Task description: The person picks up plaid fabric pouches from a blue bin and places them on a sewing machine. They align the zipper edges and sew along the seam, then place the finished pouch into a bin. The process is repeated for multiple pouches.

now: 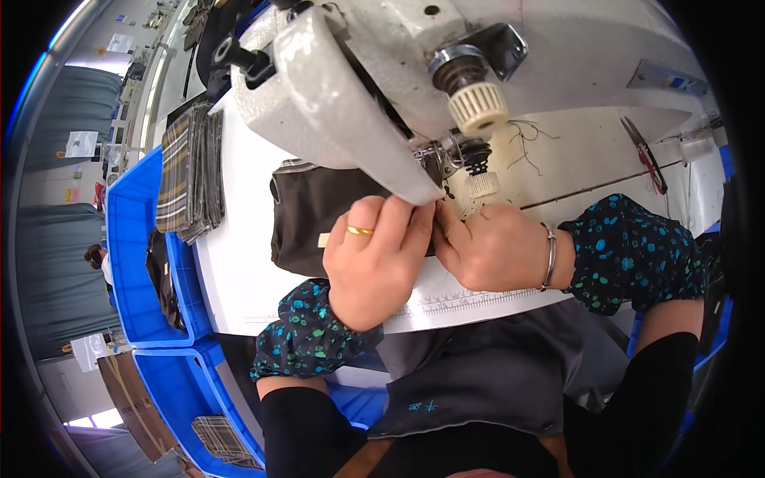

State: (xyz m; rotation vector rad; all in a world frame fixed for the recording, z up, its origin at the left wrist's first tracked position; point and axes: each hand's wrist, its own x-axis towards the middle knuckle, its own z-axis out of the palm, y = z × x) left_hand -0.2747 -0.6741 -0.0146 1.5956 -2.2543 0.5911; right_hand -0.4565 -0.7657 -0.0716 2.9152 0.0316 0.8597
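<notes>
A white sewing machine head (315, 80) reaches down over a white worktop (231, 271) with a printed ruler edge. Dark brown fabric (307, 211) with a small pale tab (324, 239) lies below it. My left hand (378, 255), wearing a gold ring, presses on that fabric with curled fingers, tips partly hidden by the machine's lowest part. My right hand (494, 247), with a silver bangle, is closed beside it, thumb and index finger pinched at the fabric's edge near the presser-foot area. The needle point is hidden.
Red-handled scissors (651, 167) and loose threads (526, 147) lie at the right. Stacked plaid pieces (191, 171) sit at the left. Blue bins (127, 263) stand beyond, holding dark and plaid pieces. Another person (100, 259) shows at the far left.
</notes>
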